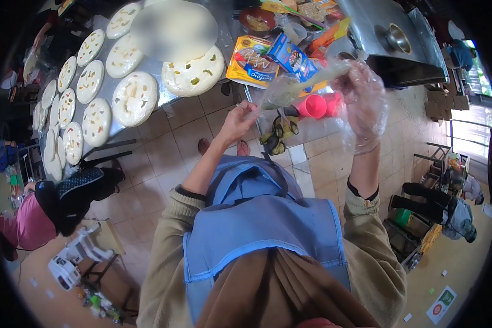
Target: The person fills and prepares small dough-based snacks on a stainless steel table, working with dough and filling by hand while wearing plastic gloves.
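Note:
My left hand (238,121), bare, pinches the lower left end of a clear plastic bag (290,90). Something pale and greenish sits inside the bag, too blurred to name. Higher up on the right, my right hand (361,98), in a loose clear plastic glove, grips the bag's other end. The bag stretches slantwise between both hands, in front of the table. Just beyond it lie a yellow mayonnaise packet (252,61) and a blue packet (292,61). Pink cups (313,106) show behind the bag, partly covered by it.
Several round pale flatbreads (135,98) with green and red bits cover the metal table at left. A dark red bowl (257,21) stands at the back. At right is a steel counter (377,33) with a metal bowl (398,38). Another person (38,218) is at far left.

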### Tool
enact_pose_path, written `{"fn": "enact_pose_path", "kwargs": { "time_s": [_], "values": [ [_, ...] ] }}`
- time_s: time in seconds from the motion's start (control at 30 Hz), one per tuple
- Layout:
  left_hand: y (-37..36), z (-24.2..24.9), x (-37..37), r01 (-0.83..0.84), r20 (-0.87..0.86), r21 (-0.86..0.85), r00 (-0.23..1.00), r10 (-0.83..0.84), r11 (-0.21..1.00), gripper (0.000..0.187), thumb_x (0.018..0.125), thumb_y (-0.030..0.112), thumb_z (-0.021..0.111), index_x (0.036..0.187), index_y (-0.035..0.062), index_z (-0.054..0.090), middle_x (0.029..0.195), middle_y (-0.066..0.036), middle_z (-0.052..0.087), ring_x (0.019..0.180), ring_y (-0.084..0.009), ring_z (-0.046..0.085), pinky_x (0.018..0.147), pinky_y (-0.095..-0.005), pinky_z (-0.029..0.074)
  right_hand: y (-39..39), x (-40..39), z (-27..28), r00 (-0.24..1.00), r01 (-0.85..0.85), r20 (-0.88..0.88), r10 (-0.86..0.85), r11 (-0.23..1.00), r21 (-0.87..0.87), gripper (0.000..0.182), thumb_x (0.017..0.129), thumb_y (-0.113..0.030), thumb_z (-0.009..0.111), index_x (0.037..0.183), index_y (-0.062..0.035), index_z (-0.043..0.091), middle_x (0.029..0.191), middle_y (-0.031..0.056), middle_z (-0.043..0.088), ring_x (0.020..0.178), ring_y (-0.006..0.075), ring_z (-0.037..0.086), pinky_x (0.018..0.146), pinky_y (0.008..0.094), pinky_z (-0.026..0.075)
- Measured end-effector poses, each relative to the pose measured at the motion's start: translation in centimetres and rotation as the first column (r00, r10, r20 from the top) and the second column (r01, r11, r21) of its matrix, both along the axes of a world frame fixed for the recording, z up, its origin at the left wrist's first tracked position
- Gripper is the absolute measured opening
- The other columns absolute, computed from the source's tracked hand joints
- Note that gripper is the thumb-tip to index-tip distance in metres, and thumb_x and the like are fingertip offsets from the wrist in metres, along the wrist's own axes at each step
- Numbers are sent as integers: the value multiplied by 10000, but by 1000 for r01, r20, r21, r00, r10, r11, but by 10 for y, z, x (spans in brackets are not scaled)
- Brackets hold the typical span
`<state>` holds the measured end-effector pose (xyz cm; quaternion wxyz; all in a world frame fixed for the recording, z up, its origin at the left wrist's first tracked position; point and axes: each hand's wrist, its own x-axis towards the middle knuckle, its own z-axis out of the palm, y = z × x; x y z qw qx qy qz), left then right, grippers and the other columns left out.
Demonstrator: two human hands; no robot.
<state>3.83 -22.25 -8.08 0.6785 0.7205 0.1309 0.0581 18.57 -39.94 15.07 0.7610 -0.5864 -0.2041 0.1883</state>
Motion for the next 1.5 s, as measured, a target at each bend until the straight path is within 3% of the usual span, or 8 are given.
{"fn": "enact_pose_path", "kwargs": {
  "time_s": [0.13,0.3,0.77,0.9,0.93,1.07,1.27,1.5],
  "values": [
    [21,0,-20,-37,0,-350,999,39,936,123,882,41,515,1004,28,520,989,-7,582,932,-91,551,806,-240,447,1,19,14,994,-109,0,110,987,121,228,911,-149,510,1028,43,554,861,88,616,769,139,604,734,270,499],
    [41,27,-36,-74,-53,-413,997,57,908,250,906,71,495,1154,36,491,1019,-25,596,939,-100,565,862,-253,459,14,20,27,997,-63,37,61,996,62,220,903,-160,529,996,36,567,863,71,598,757,129,591,723,247,488],
    [66,92,-57,-167,-79,-480,986,147,861,377,951,269,444,1235,23,471,1130,-117,584,1006,-227,590,907,-347,457,6,50,-124,951,-4,245,191,796,-605,237,897,-209,527,877,21,585,761,114,652,718,149,635,668,291,504],
    [64,99,-52,-145,-31,-453,989,147,880,364,956,249,433,1233,16,470,1132,-120,581,1019,-229,584,907,-343,456,-4,34,-164,642,328,644,416,610,-722,172,861,-191,525,933,-44,578,816,164,621,786,333,610,701,410,480],
    [63,102,-50,-144,-26,-443,989,148,885,359,958,245,429,1230,15,471,1132,-121,579,1022,-229,583,907,-340,456,-7,30,-166,678,265,505,534,463,-846,176,849,-210,523,929,-62,575,890,169,606,861,358,580,738,446,463],
    [61,114,-39,-127,-12,-448,991,136,885,353,950,236,454,1217,6,490,1128,-119,583,1020,-213,572,917,-333,451,-16,10,-163,691,64,273,669,320,-945,210,840,-231,531,951,-59,575,960,174,588,912,348,564,767,439,453],
    [60,122,-22,-122,-12,-436,991,130,892,357,955,236,443,1232,13,471,1126,-113,581,1013,-200,573,910,-318,453,-15,8,-141,757,189,439,484,482,-856,209,861,-219,498,974,-59,571,988,162,584,926,335,560,781,430,458],
    [56,130,-2,-105,-13,-435,994,110,894,368,958,244,434,1263,38,441,1151,-104,570,1024,-186,568,915,-302,444,-16,15,-168,665,147,359,655,356,-923,195,878,-209,469,958,-60,567,949,150,573,922,329,558,769,437,456]
  ]
}}
